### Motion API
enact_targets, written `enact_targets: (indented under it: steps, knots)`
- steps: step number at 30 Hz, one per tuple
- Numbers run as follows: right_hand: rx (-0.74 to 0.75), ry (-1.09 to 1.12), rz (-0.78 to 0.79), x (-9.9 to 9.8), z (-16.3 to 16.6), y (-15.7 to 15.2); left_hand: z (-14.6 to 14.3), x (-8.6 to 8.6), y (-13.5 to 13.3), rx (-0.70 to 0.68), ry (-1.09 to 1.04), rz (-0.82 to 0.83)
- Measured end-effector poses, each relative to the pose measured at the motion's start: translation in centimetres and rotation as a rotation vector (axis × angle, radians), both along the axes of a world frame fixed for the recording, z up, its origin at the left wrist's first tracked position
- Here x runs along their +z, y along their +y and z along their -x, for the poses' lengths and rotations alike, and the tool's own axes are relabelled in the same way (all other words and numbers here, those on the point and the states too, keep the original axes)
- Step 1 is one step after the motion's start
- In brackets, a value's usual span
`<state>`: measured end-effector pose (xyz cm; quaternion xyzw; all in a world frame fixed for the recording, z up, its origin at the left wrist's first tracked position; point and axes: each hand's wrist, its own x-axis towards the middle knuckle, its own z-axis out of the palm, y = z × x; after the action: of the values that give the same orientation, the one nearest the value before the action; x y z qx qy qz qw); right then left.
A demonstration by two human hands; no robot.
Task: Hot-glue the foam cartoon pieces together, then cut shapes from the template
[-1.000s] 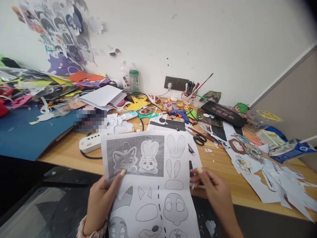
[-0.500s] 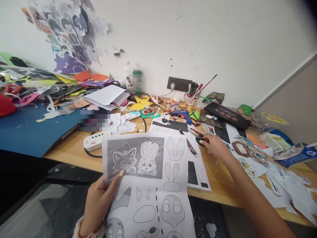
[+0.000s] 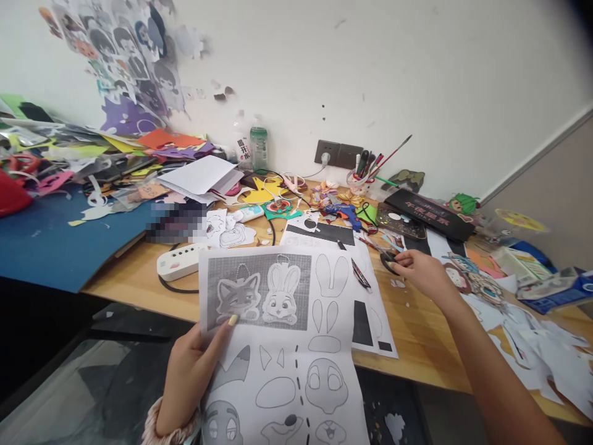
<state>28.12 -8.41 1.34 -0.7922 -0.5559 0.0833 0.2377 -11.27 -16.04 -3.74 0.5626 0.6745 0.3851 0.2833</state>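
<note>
My left hand (image 3: 197, 364) pinches the left edge of a printed paper sheet (image 3: 287, 352), thumb on top and fingers hidden behind. The sheet bears a grey picture of a fox and a rabbit, with outlined ears, heads and muzzles below. Over the table on the right, my right hand (image 3: 419, 272) has its fingers closed on the black handles of scissors (image 3: 388, 261), whose blades point away to the left. Another printed sheet (image 3: 384, 334) with black blocks lies under the first one, and a utility knife (image 3: 361, 275) rests on it.
A white power strip (image 3: 178, 264) sits left of the sheet. Behind are bottles (image 3: 258, 145), a pen holder (image 3: 359, 181) and a dark box (image 3: 428, 215). Coloured scraps pile up on the blue board (image 3: 69, 253); paper cut-outs (image 3: 523, 346) cover the right side.
My right hand has shifted slightly right along with the scissors. The sheet in my left hand has moved a little to the right in view.
</note>
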Motion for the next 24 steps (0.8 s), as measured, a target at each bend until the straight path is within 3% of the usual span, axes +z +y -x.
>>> enact_targets:
  steps: [5,9,12,19,24]
  knots:
    - [-0.046,0.302,-0.14,1.2,-0.3,-2.3,-0.1,-0.4,0.4,-0.026,-0.024,0.046]
    - [0.063,0.566,-0.206,1.2,2.6,-3.9,-0.4,-0.6,0.4,0.02,-0.069,0.076]
    - [0.201,0.904,-0.191,0.1,5.7,-5.4,-0.6,-0.5,0.4,0.106,-0.117,0.101]
    - [0.363,1.061,-0.14,-1.4,11.1,-7.0,-0.5,0.1,0.6,0.019,-0.074,0.034]
    - [0.203,0.857,-0.168,-0.7,12.2,-6.6,-0.7,0.3,1.0,-0.126,-0.012,0.023]
